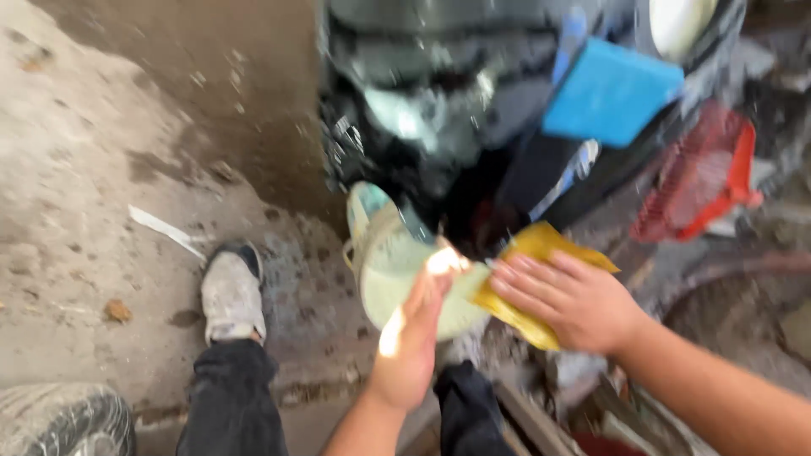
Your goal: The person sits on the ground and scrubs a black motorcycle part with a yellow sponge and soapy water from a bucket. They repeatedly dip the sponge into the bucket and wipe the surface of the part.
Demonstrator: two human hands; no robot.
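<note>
Left hand (411, 338) rests open-palmed against pale green bucket (397, 266); right hand (570, 300) lies flat, fingers spread, pressing yellow cloth (532, 253).

Soft yellow cloth (541, 287); smooth pale-green plastic container (397, 262); rough, gritty concrete floor (84, 169); glossy black bodywork (439, 93)

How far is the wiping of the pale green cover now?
Done: cannot tell, the picture is blurred. In hand: the right hand presses a yellow cloth against the pale green cover, and the left hand steadies it. Left: the cover's far side and the dark machine above show no cloth contact.
</note>
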